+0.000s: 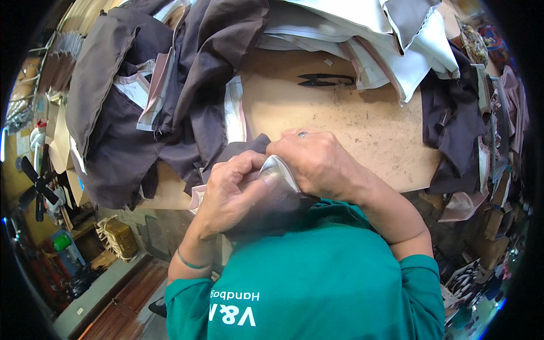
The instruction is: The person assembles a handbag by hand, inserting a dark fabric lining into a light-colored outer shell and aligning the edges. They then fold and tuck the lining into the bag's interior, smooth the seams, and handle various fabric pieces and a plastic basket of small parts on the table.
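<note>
Close to my chest, at the table's near edge, both hands are closed on a dark brown fabric piece [263, 212] with a white edge folded up between them. My left hand [229, 190] pinches it, the thumb lying along the white fold. My right hand [311, 161], with a ring on one finger, grips the same piece from the right side; its fingertips are mostly hidden. Part of the cloth hangs down in front of my green shirt and looks blurred. Beyond my hands, a pair of black thread snips [326, 80] lies on the tan tabletop [334, 113].
Dark brown fabric pieces [122, 153] with white and pink edges heap up on the left. White-backed pieces [317, 28] are stacked at the far side. More dark fabric [453, 124] drapes over the right edge. A black-bladed fan [38, 188] stands at far left.
</note>
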A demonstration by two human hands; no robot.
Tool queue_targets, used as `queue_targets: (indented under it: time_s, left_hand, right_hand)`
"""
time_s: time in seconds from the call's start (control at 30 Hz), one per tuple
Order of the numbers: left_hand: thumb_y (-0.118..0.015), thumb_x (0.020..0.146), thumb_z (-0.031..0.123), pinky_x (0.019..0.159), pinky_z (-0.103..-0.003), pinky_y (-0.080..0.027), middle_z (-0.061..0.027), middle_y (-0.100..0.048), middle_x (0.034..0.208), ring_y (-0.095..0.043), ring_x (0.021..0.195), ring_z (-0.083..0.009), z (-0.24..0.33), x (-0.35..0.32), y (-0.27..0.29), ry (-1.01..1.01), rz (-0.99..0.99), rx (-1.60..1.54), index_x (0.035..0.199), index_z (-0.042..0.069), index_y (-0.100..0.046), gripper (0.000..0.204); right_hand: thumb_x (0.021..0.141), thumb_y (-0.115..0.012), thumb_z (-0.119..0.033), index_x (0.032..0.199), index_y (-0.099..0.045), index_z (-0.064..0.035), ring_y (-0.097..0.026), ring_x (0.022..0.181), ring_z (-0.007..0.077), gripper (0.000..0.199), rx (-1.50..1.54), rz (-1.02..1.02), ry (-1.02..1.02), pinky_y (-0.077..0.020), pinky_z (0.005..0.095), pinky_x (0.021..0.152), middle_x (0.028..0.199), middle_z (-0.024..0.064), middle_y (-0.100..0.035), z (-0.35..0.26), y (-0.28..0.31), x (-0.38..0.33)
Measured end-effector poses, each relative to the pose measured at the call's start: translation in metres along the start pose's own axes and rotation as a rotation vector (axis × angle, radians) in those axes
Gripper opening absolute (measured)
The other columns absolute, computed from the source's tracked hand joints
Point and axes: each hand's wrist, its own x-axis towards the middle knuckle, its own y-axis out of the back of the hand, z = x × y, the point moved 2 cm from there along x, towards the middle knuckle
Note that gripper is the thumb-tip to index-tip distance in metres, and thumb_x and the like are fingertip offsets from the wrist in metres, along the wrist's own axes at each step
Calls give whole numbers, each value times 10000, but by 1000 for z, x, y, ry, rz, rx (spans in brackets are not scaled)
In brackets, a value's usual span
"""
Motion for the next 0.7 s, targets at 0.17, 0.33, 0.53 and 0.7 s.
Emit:
queue_targets:
  time_s: [0.17, 0.33, 0.53, 0.7]
  left_hand:
    - [-633, 748, 96, 535, -246, -418, -92, -591, 658, -540, 584, -112, 3, 2, -3, 3, -18, 91, 835, -35, -584, 165]
    - [-639, 751, 98, 555, -225, -432, -93, -602, 687, -554, 625, -88, -4, 1, -6, 2, -39, 127, 845, -46, -579, 182]
    - [-629, 762, 101, 604, -210, -440, -58, -600, 736, -534, 679, -68, -5, 2, -4, 80, -66, 9, 878, -52, -571, 201]
    - [-627, 756, 109, 611, -214, -437, -58, -598, 739, -525, 683, -67, -7, -1, -4, 79, -53, -44, 870, -55, -575, 207]
  right_hand:
    - [716, -601, -40, 896, -585, -19, -610, 654, 269, 182, 294, 65, -87, -481, 316, 581, 768, 129, -615, 13, -14, -10]
    - [688, -587, -13, 846, -565, -35, -597, 641, 287, 161, 36, 18, 41, -469, 348, 561, 700, 129, -590, 9, -8, -7]
    - [685, -575, 2, 866, -564, -34, -597, 656, 295, 185, 228, -14, -74, -469, 364, 573, 718, 142, -591, 21, -15, -8]
    - [709, -564, 3, 895, -572, -23, -601, 660, 301, 188, 289, 54, -74, -473, 349, 572, 738, 158, -596, 14, -14, -10]
